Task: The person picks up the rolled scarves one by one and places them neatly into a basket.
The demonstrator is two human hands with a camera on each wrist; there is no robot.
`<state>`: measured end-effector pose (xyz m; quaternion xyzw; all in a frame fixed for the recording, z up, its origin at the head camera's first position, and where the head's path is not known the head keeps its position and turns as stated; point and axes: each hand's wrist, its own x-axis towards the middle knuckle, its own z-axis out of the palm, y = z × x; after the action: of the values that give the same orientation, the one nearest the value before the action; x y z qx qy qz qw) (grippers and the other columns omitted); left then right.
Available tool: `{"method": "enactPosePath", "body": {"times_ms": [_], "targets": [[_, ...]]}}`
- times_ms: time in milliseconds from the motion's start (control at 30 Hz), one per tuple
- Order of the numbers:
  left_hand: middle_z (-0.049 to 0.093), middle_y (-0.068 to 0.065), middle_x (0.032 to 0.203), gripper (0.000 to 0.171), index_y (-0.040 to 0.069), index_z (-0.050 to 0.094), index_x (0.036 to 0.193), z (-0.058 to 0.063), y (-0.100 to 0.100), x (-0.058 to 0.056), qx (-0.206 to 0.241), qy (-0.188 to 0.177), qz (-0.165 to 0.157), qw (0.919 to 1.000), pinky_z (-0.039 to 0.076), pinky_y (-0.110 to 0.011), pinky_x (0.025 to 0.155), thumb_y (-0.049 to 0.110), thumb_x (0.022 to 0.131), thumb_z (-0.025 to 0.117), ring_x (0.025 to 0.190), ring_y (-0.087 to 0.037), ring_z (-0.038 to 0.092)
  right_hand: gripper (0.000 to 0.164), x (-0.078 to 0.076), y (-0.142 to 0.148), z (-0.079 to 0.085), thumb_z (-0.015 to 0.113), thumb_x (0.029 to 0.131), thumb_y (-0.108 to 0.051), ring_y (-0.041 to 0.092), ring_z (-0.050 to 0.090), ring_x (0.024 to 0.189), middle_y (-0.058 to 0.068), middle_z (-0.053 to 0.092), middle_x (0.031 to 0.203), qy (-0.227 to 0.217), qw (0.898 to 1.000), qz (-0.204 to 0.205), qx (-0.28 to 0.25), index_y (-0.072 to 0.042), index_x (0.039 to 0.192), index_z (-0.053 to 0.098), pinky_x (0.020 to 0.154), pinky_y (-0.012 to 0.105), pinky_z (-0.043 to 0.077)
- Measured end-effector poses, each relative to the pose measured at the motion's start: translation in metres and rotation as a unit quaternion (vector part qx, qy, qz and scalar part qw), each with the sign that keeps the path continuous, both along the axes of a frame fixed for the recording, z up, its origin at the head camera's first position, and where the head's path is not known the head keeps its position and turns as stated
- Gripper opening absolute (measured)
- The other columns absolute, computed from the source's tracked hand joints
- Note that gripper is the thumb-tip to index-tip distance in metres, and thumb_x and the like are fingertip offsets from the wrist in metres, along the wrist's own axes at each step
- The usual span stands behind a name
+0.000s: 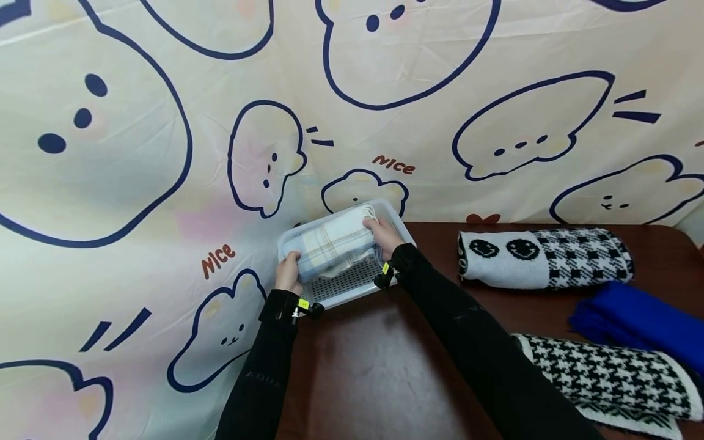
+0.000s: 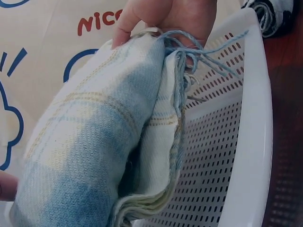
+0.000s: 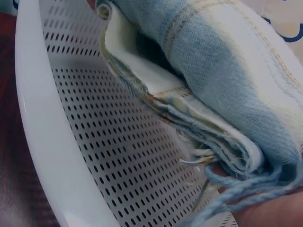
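Observation:
A folded, rolled plaid scarf (image 1: 332, 240) in white, pale blue and tan lies slanted over the white perforated basket (image 1: 352, 297) in the head view. My left hand (image 1: 288, 273) grips its near left end, and my right hand (image 1: 385, 235) holds the fringed far right end. Blue twisted fringe strands (image 2: 203, 52) hang beside the right hand in the left wrist view. The scarf's layered edges (image 3: 199, 118) face the basket's holed floor in the right wrist view. Of my left hand, only a bit of finger (image 2: 6, 187) shows in its own wrist view.
On the brown table (image 1: 363, 366), to the right, lie a black-and-white rolled scarf (image 1: 506, 260) with round faces, a blue folded cloth (image 1: 638, 321) and a houndstooth folded cloth (image 1: 610, 373). A printed curtain (image 1: 209, 153) hangs behind and along the left.

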<state>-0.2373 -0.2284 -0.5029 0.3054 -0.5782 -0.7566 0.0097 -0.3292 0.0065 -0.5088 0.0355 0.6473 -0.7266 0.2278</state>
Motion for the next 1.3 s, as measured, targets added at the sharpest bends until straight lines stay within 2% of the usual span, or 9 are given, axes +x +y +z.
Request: {"method": "enactPosePath", "body": {"times_ms": [200, 467, 700, 900, 1167, 1300], "targets": [[0.034, -0.019, 0.163, 0.059, 0.005, 0.034, 0.165, -0.004, 0.001, -0.004, 0.002, -0.01, 0.005, 0.9999, 0.035, -0.041, 0.118, 0.026, 0.112, 0.052, 0.136, -0.029, 0.039, 0.06, -0.007, -0.001, -0.007, 0.043, 0.116, -0.034, 0.036, 0.038, 0.148, 0.022, 0.038, 0.163, -0.004, 1.0, 0.013, 0.004, -0.006, 0.167, 0.029, 0.127, 0.049, 0.03], [0.032, -0.022, 0.166, 0.065, 0.004, 0.024, 0.169, -0.015, 0.005, -0.009, 0.016, -0.003, 0.027, 0.9995, 0.034, -0.044, 0.124, 0.021, 0.112, 0.052, 0.145, -0.033, 0.037, 0.062, -0.009, -0.001, -0.012, 0.042, 0.117, -0.033, 0.038, 0.036, 0.152, 0.02, 0.035, 0.167, -0.018, 0.999, 0.03, 0.026, -0.012, 0.171, 0.019, 0.126, 0.052, 0.032], [0.022, -0.019, 0.173, 0.069, 0.007, 0.014, 0.172, -0.014, 0.006, -0.012, 0.004, 0.003, 0.011, 0.9999, 0.029, -0.047, 0.129, 0.022, 0.115, 0.05, 0.156, -0.036, 0.029, 0.069, -0.011, 0.001, -0.013, 0.039, 0.117, -0.033, 0.039, 0.022, 0.16, 0.02, 0.015, 0.176, -0.008, 0.997, 0.044, 0.063, -0.008, 0.172, 0.005, 0.13, 0.054, 0.025], [0.018, -0.017, 0.176, 0.069, 0.01, 0.011, 0.173, -0.015, 0.008, -0.016, 0.01, 0.002, 0.016, 0.9998, 0.027, -0.046, 0.13, 0.021, 0.116, 0.048, 0.159, -0.034, 0.026, 0.074, -0.018, 0.002, -0.021, 0.04, 0.117, -0.036, 0.038, 0.016, 0.163, 0.02, 0.008, 0.178, -0.004, 0.996, 0.044, 0.08, -0.006, 0.172, 0.001, 0.132, 0.053, 0.022], [0.023, -0.022, 0.172, 0.067, 0.015, 0.014, 0.174, -0.034, 0.005, -0.025, 0.011, -0.01, 0.024, 0.9996, 0.03, -0.059, 0.126, 0.027, 0.116, 0.047, 0.156, -0.04, 0.03, 0.079, -0.029, 0.002, -0.034, 0.041, 0.117, -0.04, 0.039, 0.007, 0.165, 0.019, 0.0, 0.179, -0.015, 0.993, 0.051, 0.106, -0.006, 0.172, -0.005, 0.132, 0.054, 0.019], [0.024, -0.021, 0.171, 0.063, 0.014, 0.024, 0.171, -0.026, 0.011, -0.023, 0.051, -0.013, 0.055, 0.9971, 0.031, -0.056, 0.127, 0.026, 0.115, 0.047, 0.154, -0.038, 0.03, 0.079, -0.033, 0.002, -0.038, 0.04, 0.117, -0.04, 0.04, 0.01, 0.164, 0.022, 0.002, 0.178, -0.008, 0.993, 0.049, 0.111, -0.003, 0.171, -0.004, 0.132, 0.054, 0.02]]}}
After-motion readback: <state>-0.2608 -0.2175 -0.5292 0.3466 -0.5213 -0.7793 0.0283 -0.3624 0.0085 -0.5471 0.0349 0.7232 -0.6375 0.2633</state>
